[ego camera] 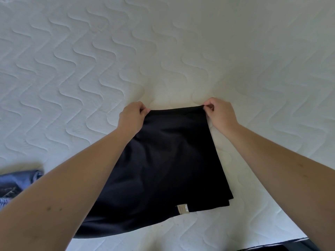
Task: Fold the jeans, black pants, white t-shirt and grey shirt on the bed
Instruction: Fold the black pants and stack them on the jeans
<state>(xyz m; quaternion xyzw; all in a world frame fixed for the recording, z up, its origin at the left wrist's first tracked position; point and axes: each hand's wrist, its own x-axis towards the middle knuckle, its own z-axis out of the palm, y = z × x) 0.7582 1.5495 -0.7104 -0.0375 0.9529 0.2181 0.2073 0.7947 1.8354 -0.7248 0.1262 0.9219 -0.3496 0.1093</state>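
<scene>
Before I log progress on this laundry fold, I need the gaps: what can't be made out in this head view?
- Black pants: lower left part hidden under the left forearm; how many layers are folded cannot be told.
- Jeans: cut off by the left edge, so folded or not is unclear.
- Label: print too small to read fully.
- White t-shirt, grey shirt: not in view.
- Left hand, right hand: fingertips tucked at the far edge.

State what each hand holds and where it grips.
Both hands pinch the black pants: left hand at the far edge's left corner, right hand at its right corner.
</scene>
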